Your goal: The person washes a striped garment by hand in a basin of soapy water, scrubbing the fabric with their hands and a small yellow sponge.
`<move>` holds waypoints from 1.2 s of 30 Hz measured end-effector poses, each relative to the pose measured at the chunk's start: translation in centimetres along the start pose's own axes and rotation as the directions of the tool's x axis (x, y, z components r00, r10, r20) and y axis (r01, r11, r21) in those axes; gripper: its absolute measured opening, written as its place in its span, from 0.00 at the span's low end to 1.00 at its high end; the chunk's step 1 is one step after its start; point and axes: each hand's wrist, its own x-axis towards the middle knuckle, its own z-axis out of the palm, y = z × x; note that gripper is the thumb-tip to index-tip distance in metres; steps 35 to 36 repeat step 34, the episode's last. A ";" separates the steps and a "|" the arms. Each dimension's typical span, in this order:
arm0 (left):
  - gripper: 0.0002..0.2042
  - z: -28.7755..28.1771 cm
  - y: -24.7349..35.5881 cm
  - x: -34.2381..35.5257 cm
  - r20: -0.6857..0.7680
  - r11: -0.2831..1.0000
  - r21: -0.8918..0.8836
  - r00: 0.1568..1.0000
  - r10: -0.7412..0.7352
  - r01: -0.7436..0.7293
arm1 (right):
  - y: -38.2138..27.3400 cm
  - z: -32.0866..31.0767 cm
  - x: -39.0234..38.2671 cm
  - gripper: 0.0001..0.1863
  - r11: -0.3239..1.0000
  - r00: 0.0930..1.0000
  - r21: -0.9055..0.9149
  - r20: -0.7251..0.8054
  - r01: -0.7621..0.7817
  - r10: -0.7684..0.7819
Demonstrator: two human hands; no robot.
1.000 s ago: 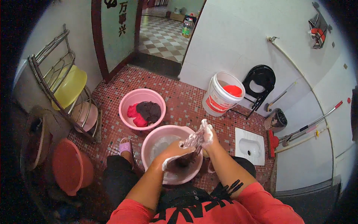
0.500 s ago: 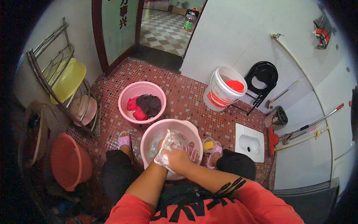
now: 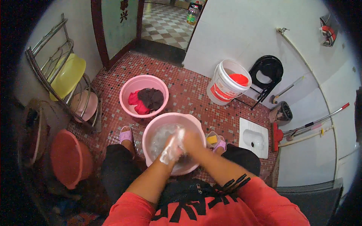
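Between my feet stands a pink basin (image 3: 144, 138) of sudsy water (image 3: 163, 137). My left hand (image 3: 174, 147), streaked with white foam to the wrist, is low over the middle of the basin. My right hand (image 3: 192, 142) is close against it on the right, over the basin's right half. Both hands are smeared by motion, so their fingers do not show clearly. Whether a cloth lies between them cannot be made out. Beside the basin's right rim, a yellow bar (image 3: 212, 139), probably soap, sits in a small clear container.
Ahead, another pink basin (image 3: 124, 98) holds red and dark cloths (image 3: 151, 98). A white bucket (image 3: 222, 84) stands by a black folding chair (image 3: 267, 71). A squat toilet (image 3: 253, 137) is at right. At left are a metal rack (image 3: 46, 41) and a reddish basin (image 3: 69, 160).
My right hand has shifted right and forward, away from my left wrist. The white soapy cloth and striped cloth seen earlier are no longer distinct. The view has shifted slightly.
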 end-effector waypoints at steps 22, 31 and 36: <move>0.14 -1.8 2.4 0.8 0.022 0.992 -0.096 0.997 -0.074 0.076 | -6.2 -4.9 -2.7 0.14 0.973 0.966 -0.008 0.121 0.230 -0.227; 0.19 7.5 3.9 -3.6 -0.112 0.951 0.155 0.961 -0.253 0.268 | 3.8 -5.5 2.7 0.07 0.548 0.994 0.834 0.002 -0.061 0.107; 0.38 2.2 4.7 -0.5 0.126 0.710 0.678 0.921 -0.368 0.191 | 4.6 -4.6 2.7 0.08 0.388 0.999 0.920 0.050 -0.050 0.011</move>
